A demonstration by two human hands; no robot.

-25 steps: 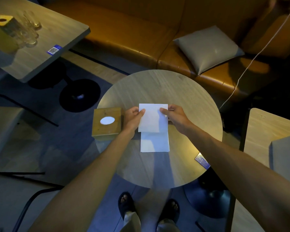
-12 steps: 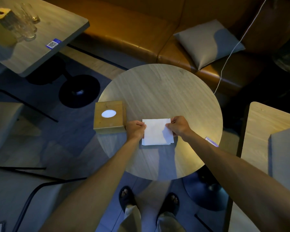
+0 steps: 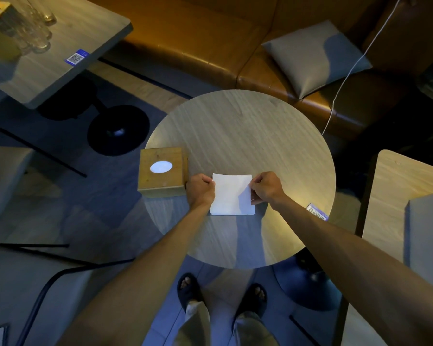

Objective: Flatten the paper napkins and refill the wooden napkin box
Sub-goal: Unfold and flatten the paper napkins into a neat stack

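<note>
Head view: two hands, left [image 3: 200, 189] and right [image 3: 266, 187], each pinch one white napkin stack [image 3: 231, 196] (sheet count unclear) beside one box [image 3: 161, 172] on the surface [image 3: 248, 131].

Our way left along the round table [image 3: 248, 126] is blocked by the wooden box [image 3: 161, 172], which sits just beside our left hand [image 3: 200, 189] at the table's edge. The napkins [image 3: 231, 196] fill the spot between both hands. Beyond them the tabletop lies bare to the far rim, and right of our right hand [image 3: 266, 188] only a sticker [image 3: 316, 212] lies flat near the edge.
</note>
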